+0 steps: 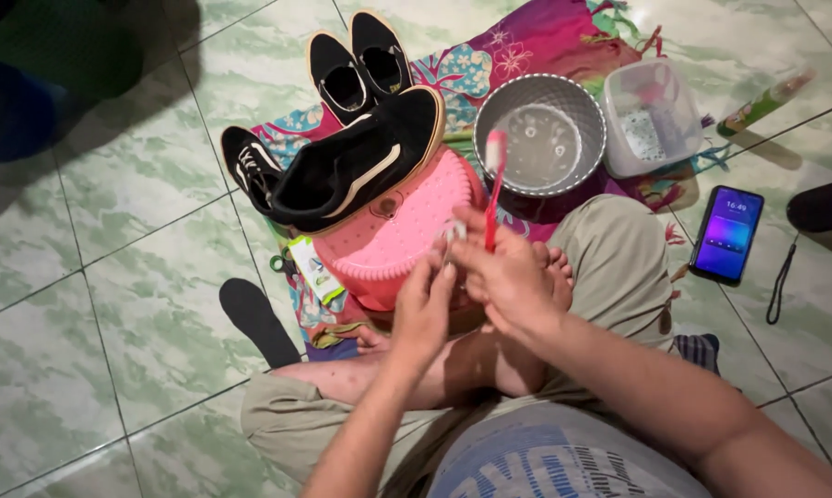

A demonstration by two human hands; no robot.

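Glossy green-veined floor tiles, matt black cloth shoe with smooth pale rubber sole, pink plastic basin with studded surface, grey textured plastic bowl, clear plastic tub, red plastic toothbrush, glossy glass phone, printed cloth.

Glossy green-white marbled floor tiles, dim light

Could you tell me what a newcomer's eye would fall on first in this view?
Probably the pink perforated basin turned upside down at centre, with a black shoe lying on it. Just in front, the right hand holds a red toothbrush upright while the left hand meets it at a small object. Behind stands a grey bowl of water.
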